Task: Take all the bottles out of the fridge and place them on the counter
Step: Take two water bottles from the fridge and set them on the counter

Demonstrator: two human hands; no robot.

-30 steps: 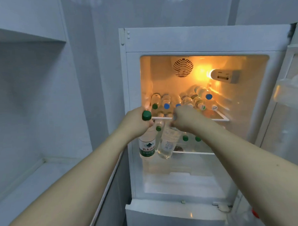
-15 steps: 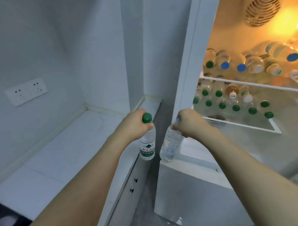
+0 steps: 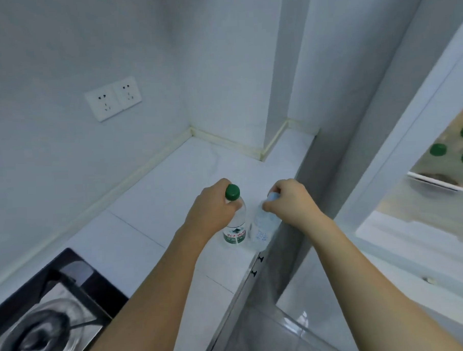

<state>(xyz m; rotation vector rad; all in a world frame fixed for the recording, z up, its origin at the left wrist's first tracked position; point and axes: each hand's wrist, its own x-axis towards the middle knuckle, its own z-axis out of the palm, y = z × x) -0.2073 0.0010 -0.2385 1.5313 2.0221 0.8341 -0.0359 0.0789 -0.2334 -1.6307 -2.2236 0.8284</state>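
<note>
Two bottles (image 3: 235, 225) (one per grip) above the counter (image 3: 152, 213).

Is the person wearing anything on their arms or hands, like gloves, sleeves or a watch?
No. Both forearms are bare as far as the view shows, with no sleeve in sight. The left hand and right hand wear no gloves, and no watch, bracelet or ring is visible.

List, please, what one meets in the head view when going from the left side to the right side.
Stove burner → wall sockets → left hand → green-capped bottle → clear bottle → right hand → green caps in the fridge.
</note>
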